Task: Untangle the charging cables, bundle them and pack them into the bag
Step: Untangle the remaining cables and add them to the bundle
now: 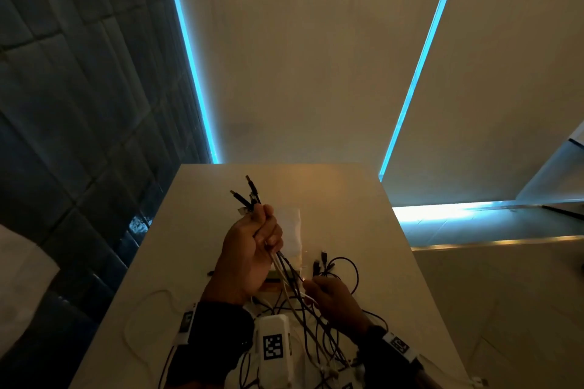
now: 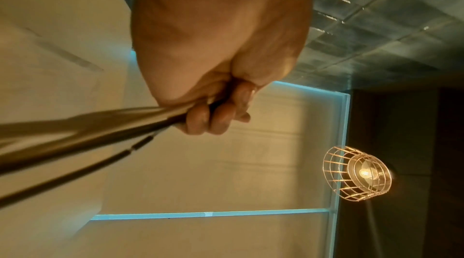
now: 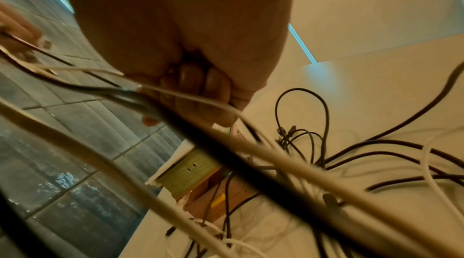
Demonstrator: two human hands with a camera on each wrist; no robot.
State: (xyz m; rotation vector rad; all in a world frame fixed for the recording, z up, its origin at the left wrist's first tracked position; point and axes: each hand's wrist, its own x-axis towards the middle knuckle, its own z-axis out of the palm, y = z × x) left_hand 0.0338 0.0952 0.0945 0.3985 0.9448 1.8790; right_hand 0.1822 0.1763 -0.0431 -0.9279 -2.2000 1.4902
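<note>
Your left hand (image 1: 249,249) fists the cables (image 1: 303,303) below their plugs at frame centre, your right hand (image 1: 331,297) pinches a white strand; they're light, limp, snag-prone, so grip near plugs.

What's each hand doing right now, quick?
Left hand: closed, gripping a bunch of black and white charging cables, plug ends sticking up.
Right hand: closed, pinching a thin white cable from the tangle.
</note>
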